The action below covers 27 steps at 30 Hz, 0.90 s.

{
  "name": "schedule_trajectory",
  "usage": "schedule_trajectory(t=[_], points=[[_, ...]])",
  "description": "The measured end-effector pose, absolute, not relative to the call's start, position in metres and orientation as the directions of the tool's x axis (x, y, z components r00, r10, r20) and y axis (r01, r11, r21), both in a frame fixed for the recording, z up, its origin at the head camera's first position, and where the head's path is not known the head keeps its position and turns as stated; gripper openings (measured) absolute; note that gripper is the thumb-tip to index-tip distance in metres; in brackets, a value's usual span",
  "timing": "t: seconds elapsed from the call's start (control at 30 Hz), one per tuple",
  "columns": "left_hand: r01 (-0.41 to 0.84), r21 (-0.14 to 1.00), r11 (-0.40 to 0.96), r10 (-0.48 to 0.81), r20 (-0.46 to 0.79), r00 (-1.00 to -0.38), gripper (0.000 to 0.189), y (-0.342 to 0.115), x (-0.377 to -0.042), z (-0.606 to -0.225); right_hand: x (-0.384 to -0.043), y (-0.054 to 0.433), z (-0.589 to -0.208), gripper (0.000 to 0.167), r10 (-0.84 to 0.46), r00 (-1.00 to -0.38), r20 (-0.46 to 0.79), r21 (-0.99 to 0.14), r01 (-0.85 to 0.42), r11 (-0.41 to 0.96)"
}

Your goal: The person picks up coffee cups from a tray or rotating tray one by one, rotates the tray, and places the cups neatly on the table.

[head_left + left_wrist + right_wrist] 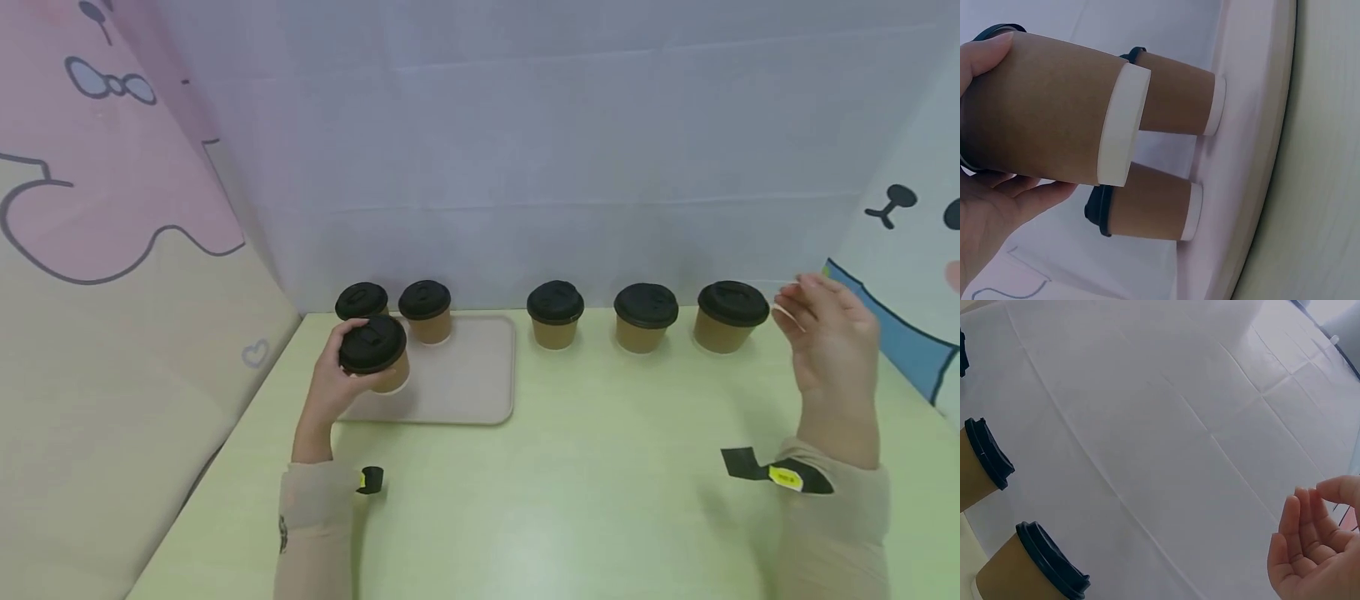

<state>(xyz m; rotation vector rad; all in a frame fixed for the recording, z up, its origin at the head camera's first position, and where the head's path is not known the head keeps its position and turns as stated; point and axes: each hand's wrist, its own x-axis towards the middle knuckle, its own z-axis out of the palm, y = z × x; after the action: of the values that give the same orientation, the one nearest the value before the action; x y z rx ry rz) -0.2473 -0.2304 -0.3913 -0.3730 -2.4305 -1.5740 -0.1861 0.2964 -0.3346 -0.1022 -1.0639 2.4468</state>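
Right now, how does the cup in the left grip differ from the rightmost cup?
The held cup is raised over the tray; the rightmost cup stands on the table. The left grip holds the held cup; nothing holds the rightmost cup. Both are brown and black-lidded.

The left hand [991,219] grips a brown cardboard cup [1047,103] with a white bottom band and dark lid [997,29], thumb on one side, fingers on the opposite one. Behind it, two similar brown cardboard cups [1175,97] stand apart on a pale pinkish tray [1235,150]. Past the tray's rim shows a pale counter [1319,156]; a whitish sheet [1129,19] forms the backdrop.
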Motion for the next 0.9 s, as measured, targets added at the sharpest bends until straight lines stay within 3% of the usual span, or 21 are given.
schedule_trajectory(t=[0.23, 0.4, 0.9], points=[[0.383, 0.842, 0.380, 0.171, 0.344, -0.923, 0.079, -0.202, -0.238, -0.376, -0.183, 0.304, -0.330, 0.018, 0.492, -0.868, 0.072, -0.684, -0.402, -0.609], [0.459, 0.817, 0.350, 0.252, 0.390, -0.886, 0.080, -0.182, -0.243, -0.386, -0.178, 0.308, -0.331, 0.019, 0.517, -0.856, 0.032, -0.670, -0.402, -0.624], [0.499, 0.827, 0.260, 0.357, 0.398, -0.845, 0.086, -0.128, -0.249, -0.398, -0.180, 0.306, -0.334, 0.012, 0.499, -0.864, 0.070, -0.646, -0.420, -0.637]])
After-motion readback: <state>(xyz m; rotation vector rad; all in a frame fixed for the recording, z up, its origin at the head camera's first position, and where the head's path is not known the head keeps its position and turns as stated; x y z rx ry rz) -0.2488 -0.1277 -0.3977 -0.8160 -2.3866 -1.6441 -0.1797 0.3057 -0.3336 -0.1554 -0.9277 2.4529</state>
